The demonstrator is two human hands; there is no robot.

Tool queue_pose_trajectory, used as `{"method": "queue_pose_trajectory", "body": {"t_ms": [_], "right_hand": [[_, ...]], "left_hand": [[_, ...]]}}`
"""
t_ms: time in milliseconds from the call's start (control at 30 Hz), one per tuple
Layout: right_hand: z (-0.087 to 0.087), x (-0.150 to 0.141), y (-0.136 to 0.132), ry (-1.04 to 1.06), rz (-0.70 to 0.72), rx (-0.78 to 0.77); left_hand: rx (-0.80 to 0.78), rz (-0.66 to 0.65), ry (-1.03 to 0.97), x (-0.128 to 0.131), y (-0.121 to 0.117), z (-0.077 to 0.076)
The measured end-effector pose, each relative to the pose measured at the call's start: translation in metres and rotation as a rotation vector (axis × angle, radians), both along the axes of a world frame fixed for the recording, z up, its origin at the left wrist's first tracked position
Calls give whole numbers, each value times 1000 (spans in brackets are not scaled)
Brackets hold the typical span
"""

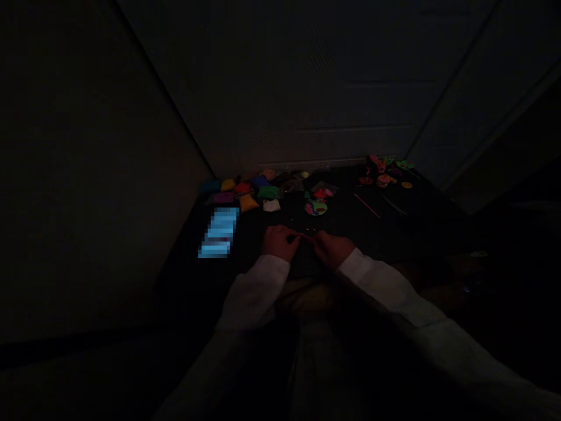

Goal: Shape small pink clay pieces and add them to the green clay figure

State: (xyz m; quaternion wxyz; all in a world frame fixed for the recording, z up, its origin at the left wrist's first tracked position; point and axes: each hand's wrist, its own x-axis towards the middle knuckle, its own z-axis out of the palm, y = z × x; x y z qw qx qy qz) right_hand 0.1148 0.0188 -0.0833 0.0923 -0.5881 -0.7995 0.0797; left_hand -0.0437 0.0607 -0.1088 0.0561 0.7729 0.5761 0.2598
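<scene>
My left hand (279, 242) and my right hand (332, 249) are close together over the dark table, fingers closed in pinches. Between the fingertips runs a thin pinkish strip (306, 237), its ends hidden by the fingers; its material is too dim to tell. Just beyond the hands lie a few tiny pale bits (310, 229). Farther back is a round green figure (316, 207) with pink, blue and red parts on it.
Several coloured packets, among them an orange packet (249, 203) and a white packet (272, 205), lie at the back left. A lit phone (219, 233) is at left. Rightward are a pink stick (367, 206), a grey tool (394, 204) and colourful small figures (383, 181). A wall (280, 88) stands behind.
</scene>
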Motion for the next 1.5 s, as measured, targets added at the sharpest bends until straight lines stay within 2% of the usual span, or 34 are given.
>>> {"method": "queue_pose_trajectory", "body": {"t_ms": [433, 567, 733, 933, 1267, 1367, 1500], "right_hand": [[-1, -5, 3, -20, 21, 0], [-3, 1, 1, 1, 30, 26], [-7, 12, 0, 61, 27, 65], [-7, 31, 5, 98, 59, 104], [-18, 94, 15, -19, -137, 182], [-19, 96, 15, -53, -149, 225], [-16, 83, 19, -12, -105, 276]], "left_hand": [[-20, -13, 11, 1, 1, 0], [-31, 26, -12, -1, -1, 2], [-73, 126, -63, -6, -2, 4], [-79, 100, -77, -10, 2, 5], [-93, 22, -11, -25, 12, 6], [-99, 27, -14, -27, 12, 8], [-101, 44, -34, -30, 12, 6]]}}
